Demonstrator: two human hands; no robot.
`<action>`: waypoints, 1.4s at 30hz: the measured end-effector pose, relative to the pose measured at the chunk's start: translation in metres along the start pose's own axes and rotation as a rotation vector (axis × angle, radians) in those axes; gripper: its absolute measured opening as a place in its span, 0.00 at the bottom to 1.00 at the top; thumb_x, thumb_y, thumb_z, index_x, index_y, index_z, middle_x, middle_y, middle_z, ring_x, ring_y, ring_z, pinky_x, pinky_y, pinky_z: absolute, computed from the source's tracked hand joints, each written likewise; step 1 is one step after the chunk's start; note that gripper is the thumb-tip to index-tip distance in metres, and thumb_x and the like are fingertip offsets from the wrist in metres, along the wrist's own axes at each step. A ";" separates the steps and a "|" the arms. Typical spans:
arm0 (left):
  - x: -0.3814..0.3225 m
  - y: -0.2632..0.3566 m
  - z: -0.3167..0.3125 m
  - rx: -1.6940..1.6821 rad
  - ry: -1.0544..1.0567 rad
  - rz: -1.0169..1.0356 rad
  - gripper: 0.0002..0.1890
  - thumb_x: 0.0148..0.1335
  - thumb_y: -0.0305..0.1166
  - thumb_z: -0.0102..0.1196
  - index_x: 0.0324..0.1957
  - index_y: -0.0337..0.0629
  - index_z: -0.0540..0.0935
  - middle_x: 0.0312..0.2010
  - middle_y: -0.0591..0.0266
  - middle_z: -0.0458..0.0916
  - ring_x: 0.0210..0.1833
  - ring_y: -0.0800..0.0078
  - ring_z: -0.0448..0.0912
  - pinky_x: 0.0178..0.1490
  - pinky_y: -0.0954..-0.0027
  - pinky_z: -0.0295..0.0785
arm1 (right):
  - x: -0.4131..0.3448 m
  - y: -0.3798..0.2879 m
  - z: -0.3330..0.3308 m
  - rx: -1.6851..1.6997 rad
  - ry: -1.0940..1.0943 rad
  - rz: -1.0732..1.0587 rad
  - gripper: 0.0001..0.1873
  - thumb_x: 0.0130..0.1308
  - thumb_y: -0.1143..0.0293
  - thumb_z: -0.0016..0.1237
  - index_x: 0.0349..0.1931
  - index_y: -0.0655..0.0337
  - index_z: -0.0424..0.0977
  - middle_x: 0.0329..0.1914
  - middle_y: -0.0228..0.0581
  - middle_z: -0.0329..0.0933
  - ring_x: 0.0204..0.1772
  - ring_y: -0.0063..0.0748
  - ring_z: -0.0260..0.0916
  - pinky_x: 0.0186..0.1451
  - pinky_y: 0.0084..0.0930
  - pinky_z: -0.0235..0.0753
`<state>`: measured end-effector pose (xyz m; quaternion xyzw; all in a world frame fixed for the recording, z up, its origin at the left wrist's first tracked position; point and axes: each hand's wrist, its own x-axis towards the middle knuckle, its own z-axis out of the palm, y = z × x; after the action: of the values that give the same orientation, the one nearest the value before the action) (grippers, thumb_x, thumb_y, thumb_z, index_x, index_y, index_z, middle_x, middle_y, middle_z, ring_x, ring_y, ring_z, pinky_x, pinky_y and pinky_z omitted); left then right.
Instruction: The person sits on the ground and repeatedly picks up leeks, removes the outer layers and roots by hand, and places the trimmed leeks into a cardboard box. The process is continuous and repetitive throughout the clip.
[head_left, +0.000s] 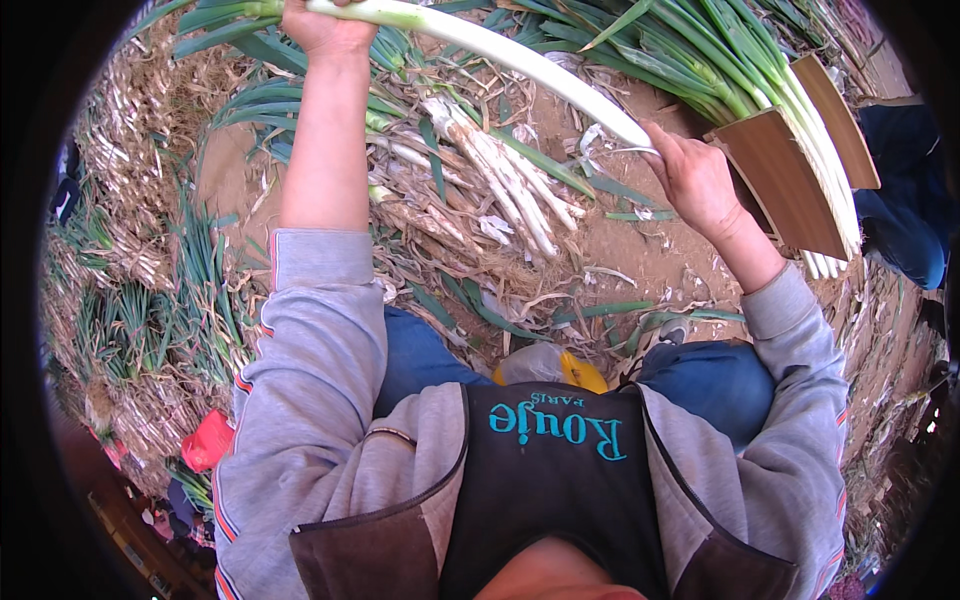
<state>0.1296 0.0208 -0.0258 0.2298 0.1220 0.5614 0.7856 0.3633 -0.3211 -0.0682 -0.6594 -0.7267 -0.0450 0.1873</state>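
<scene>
My left hand (330, 26) is closed around a long leek-like green onion (510, 56) near where its white shaft turns green. The bare white shaft bows across to my right hand (697, 180), whose finger and thumb pinch its tip. A thin pale strip shows beside those fingers. Below the shaft, a heap of unpeeled green onions (495, 172) with dry brown skins and roots lies on the ground. To the right, cleaned green onions (814, 150) rest between the upright boards of a brown wooden holder (784, 180), their green leaves pointing away from me.
Dirt ground (637, 225) is strewn with dry skins and leaf scraps. More bundled green onions (127, 322) are piled along the left. A plastic bag (536, 364) lies between my knees, and a red bag (208, 441) sits lower left. Another person's leg (904, 217) is beyond the holder.
</scene>
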 end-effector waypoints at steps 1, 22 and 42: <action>0.003 -0.001 -0.002 -0.003 -0.037 -0.037 0.09 0.47 0.34 0.45 0.16 0.46 0.64 0.13 0.68 0.59 0.15 0.77 0.60 0.18 0.77 0.57 | 0.000 0.004 0.000 0.019 0.020 -0.017 0.15 0.59 0.63 0.48 0.44 0.58 0.67 0.24 0.39 0.72 0.24 0.38 0.71 0.26 0.33 0.70; 0.084 -0.210 0.206 -0.049 0.084 -0.323 0.05 0.51 0.32 0.35 0.24 0.44 0.58 0.15 0.63 0.58 0.22 0.66 0.65 0.38 0.52 0.68 | -0.353 0.103 -0.044 0.509 -0.350 1.281 0.21 0.62 0.54 0.45 0.21 0.64 0.74 0.16 0.40 0.71 0.22 0.34 0.68 0.29 0.31 0.68; 0.052 -0.325 0.062 0.804 -0.488 -1.171 0.19 0.62 0.42 0.45 0.43 0.33 0.71 0.47 0.42 0.74 0.52 0.53 0.73 0.56 0.55 0.68 | -0.429 0.110 0.048 0.399 -0.311 1.235 0.19 0.61 0.57 0.45 0.28 0.66 0.78 0.20 0.49 0.74 0.25 0.33 0.72 0.34 0.29 0.69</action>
<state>0.4438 -0.0305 -0.1306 0.5146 0.2425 -0.1029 0.8159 0.4860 -0.6956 -0.2750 -0.9059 -0.2284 0.3016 0.1901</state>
